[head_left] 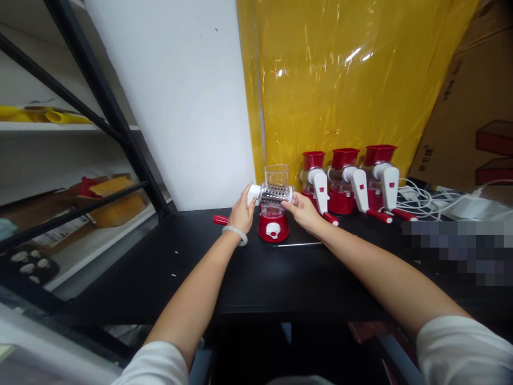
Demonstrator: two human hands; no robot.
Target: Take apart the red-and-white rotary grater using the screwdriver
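Observation:
A rotary grater with a red base and a clear plastic housing stands upright on the black table. At its middle, level with the housing, is a perforated metal grater drum. My left hand, with a pale bangle at the wrist, is closed around the white crank at the drum's left end. The crank's red handle sticks out left, past the hand. My right hand pinches the drum's right end. Whether the drum is fully seated in the housing, I cannot tell.
Three assembled red-and-white graters stand at the back right, beside tangled white cables. A thin metal rod lies in front. Yellow film hangs behind; a black-framed shelf is at left, a cardboard box at right.

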